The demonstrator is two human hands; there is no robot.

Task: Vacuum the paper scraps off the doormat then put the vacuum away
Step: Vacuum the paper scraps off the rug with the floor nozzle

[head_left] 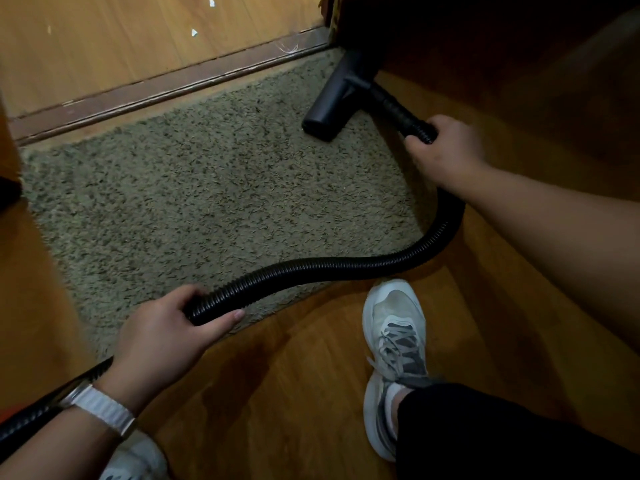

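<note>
Your right hand (445, 150) is wrapped around the black ribbed plastic vacuum hose (329, 268) just behind the wide black plastic floor nozzle (332, 98), with the back of the hand up and the fingers curled round the hose. The nozzle sits on the far right corner of the shaggy olive-grey doormat (207, 188), its far end in deep shadow. From your right hand the hose drops, bends over the doormat's right edge and runs back along its near edge to your left hand (162, 330). That hand grips it with the thumb laid along the near side and the fingers curled over the far side. Behind that hand the hose passes under your wrist toward the lower left corner. A white woven watch band (104, 408) circles your left wrist. The doormat lies on a glossy brown wooden floor (294, 393) and runs along a worn brown wooden threshold strip (156, 88). Beyond that strip, on paler wooden boards, lie 2 small white paper scraps (194, 32), well apart from the nozzle. Your white and grey laced sneaker (396, 341) stands on the floor just beside the doormat's near edge, below the hose's bend.
</note>
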